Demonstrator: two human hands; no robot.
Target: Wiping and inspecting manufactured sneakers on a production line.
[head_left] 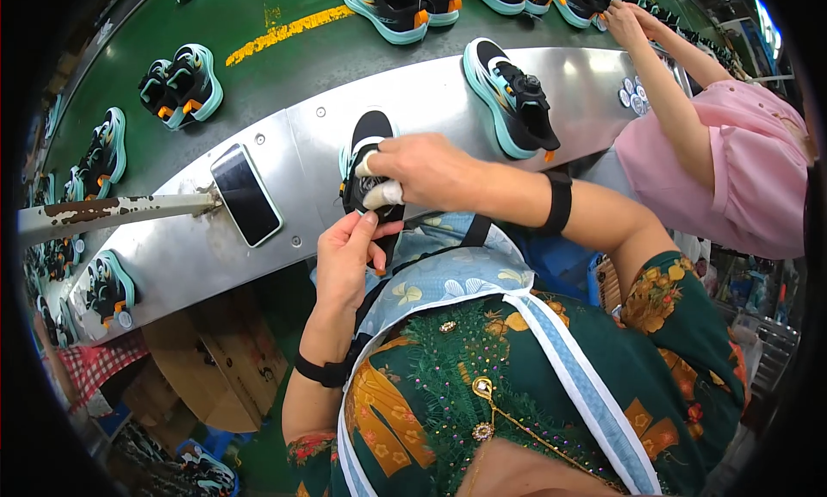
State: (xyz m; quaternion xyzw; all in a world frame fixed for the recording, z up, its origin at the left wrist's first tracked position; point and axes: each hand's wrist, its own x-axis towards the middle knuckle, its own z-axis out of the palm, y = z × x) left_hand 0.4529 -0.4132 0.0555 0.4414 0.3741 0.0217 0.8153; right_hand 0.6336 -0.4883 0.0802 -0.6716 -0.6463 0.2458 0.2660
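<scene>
A black sneaker point(373, 125) with a white band and teal sole edge rests on the metal ledge in front of me, toe pointing away. My right hand point(422, 171) reaches over it from the right. White covers wrap its fingertips, which are closed on the upper around the dark lacing area. Nearer to me, my left hand point(346, 254) pinches the shoe at its collar, thumb against forefinger. The two hands almost meet there, and they hide most of the shoe's middle and heel. A matching sneaker point(512, 101) lies on the ledge to the right.
A phone point(246, 194) lies on the metal ledge point(345, 92), beside a chipped metal bar point(112, 217). Pairs of sneakers point(183, 85) stand on the green belt point(258, 15) beyond. At right, a co-worker in pink point(715, 152) handles shoes. Cardboard point(220, 359) sits below left.
</scene>
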